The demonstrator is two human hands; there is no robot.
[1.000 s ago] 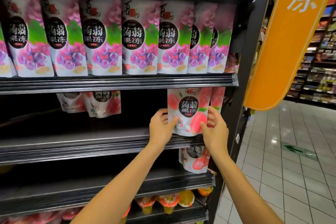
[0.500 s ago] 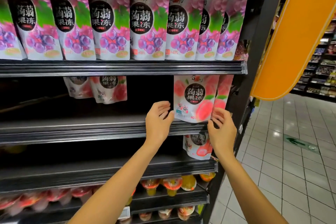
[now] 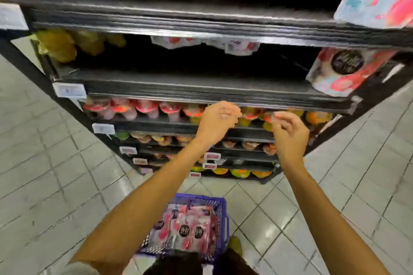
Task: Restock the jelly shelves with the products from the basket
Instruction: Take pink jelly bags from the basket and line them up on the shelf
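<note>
Two hands hold nothing: left hand (image 3: 218, 121), right hand (image 3: 290, 135).
Their fingers (image 3: 230, 112) are loosely bent in front of the jelly shelves (image 3: 201, 94). The blue basket (image 3: 221, 206) sits on the floor below the arms, full of pink jelly bags (image 3: 190, 227).

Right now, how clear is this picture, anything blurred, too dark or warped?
Head view: motion blur smears the shelf edges, the price tags and both the left hand and right hand, so finger poses are unclear; the shelf interiors fall into deep shadow; the wide lens bows those edges; the pouches in the blue basket look soft, labels unreadable.
</note>
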